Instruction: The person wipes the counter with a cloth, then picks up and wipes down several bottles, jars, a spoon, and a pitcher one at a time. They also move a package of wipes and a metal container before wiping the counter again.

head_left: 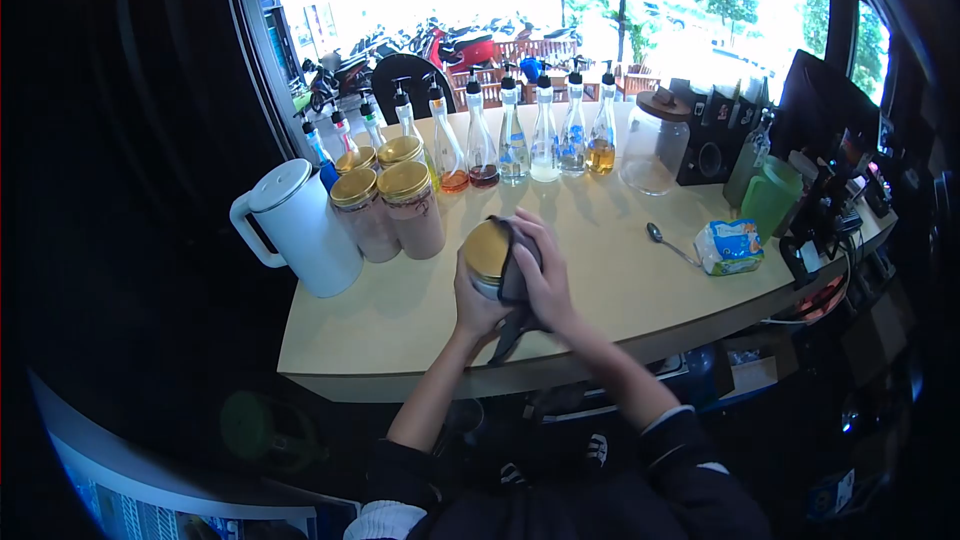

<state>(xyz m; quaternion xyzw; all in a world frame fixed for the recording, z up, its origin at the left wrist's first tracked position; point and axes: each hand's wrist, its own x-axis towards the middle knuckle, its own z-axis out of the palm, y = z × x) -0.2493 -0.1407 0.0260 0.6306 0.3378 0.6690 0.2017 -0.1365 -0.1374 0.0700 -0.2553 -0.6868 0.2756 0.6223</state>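
My left hand [474,308] grips a jar with a gold lid [487,251], held tilted above the beige counter [620,290]. My right hand [543,275] presses a dark cloth [512,270] against the jar's lid and side. The cloth's loose end hangs down between my wrists. Most of the jar's body is hidden behind both hands and the cloth.
A white pitcher [300,225] stands at the left. Several gold-lidded jars [408,208] stand beside it. A row of pump bottles [513,145] lines the back edge, with a large glass jar [655,143]. At the right lie a spoon [668,242], a wipes packet [730,245] and a green cup [770,198].
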